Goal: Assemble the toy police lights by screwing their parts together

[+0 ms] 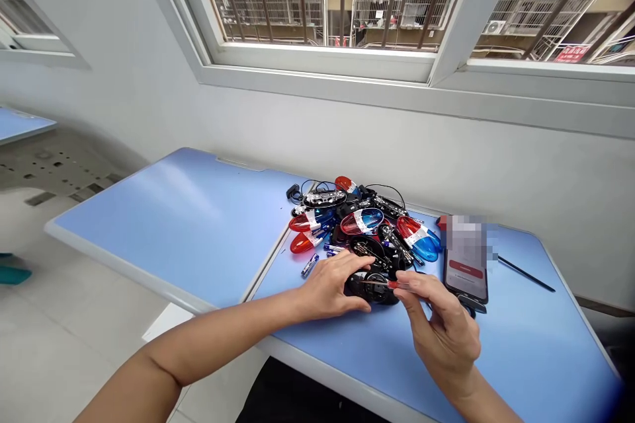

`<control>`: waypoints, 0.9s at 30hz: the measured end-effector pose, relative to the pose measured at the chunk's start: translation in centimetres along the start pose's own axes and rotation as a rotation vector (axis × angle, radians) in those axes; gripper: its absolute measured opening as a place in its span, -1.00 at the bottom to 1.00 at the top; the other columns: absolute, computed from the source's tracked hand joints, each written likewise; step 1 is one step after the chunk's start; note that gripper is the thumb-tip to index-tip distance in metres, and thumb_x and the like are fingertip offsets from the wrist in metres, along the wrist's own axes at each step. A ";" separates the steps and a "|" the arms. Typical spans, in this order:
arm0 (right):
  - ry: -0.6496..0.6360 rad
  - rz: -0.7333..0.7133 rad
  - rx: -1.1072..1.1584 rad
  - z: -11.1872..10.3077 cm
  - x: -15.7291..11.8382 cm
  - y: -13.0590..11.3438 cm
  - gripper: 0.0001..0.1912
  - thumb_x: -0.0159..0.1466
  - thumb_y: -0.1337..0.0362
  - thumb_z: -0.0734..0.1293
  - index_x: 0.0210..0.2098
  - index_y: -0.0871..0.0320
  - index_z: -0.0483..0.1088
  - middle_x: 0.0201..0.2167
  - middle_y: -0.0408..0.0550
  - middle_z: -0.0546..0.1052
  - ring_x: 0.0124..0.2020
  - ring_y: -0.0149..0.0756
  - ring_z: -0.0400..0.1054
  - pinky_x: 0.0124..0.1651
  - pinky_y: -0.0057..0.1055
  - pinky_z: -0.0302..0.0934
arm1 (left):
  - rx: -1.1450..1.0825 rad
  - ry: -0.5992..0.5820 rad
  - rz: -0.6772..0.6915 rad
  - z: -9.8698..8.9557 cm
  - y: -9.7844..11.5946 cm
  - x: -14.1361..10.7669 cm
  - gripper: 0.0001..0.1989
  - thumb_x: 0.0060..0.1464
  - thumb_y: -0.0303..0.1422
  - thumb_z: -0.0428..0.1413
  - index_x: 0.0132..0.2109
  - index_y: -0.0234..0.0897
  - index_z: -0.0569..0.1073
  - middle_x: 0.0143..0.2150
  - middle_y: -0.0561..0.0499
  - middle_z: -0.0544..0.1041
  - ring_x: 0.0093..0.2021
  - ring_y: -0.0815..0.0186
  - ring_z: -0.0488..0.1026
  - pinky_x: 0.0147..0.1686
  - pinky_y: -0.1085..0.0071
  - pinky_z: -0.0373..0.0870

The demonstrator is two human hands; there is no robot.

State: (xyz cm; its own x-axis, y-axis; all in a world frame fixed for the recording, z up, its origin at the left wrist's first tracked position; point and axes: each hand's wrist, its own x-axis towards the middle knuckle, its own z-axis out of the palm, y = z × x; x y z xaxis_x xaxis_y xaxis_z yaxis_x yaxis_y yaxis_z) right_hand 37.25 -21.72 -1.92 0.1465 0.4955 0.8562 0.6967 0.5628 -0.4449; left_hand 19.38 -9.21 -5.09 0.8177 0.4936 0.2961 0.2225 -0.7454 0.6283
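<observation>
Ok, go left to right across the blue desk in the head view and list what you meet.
Loose blue battery → left hand → red-handled screwdriver → phone → thin black rod
</observation>
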 end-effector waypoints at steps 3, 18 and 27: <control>-0.001 -0.001 0.012 0.1 0.0 0.0 -0.51 0.24 0.65 0.45 0.08 0.11 0.46 -0.19 -0.03 0.69 -0.16 -0.22 0.65 -0.12 -0.29 0.60 | -0.011 -0.004 -0.001 0.0 0.1 0.0 -0.13 -0.09 -0.10 0.50 0.32 -0.22 0.40 0.12 -0.16 0.63 0.06 0.01 0.55 0.07 0.14 0.52; 0.028 0.064 0.017 0.1 -0.1 -0.1 -0.57 0.26 0.60 0.45 0.04 0.08 0.47 -0.18 -0.03 0.70 -0.21 -0.23 0.66 -0.17 -0.28 0.63 | -0.042 -0.012 -0.002 0.3 -0.1 -0.1 -0.12 -0.08 -0.14 0.51 0.33 -0.21 0.38 0.14 -0.18 0.62 0.09 -0.01 0.57 0.12 0.10 0.50; 0.159 0.100 -0.097 -1.9 0.9 0.7 -0.57 0.25 0.55 0.48 0.04 0.06 0.46 -0.18 -0.09 0.71 -0.26 -0.25 0.66 -0.24 -0.35 0.61 | -0.057 -0.044 -0.076 0.0 0.1 -0.1 -0.13 -0.08 -0.15 0.50 0.34 -0.15 0.36 0.10 -0.09 0.63 0.09 0.01 0.56 0.10 0.11 0.49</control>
State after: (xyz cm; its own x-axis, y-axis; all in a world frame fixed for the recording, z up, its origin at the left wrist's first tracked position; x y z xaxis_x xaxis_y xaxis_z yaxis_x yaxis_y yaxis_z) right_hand 39.19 -22.12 -0.97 0.3216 0.4307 0.8432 0.7363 0.4461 -0.5087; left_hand 19.30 -9.31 -5.09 0.8228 0.5262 0.2148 0.2548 -0.6793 0.6882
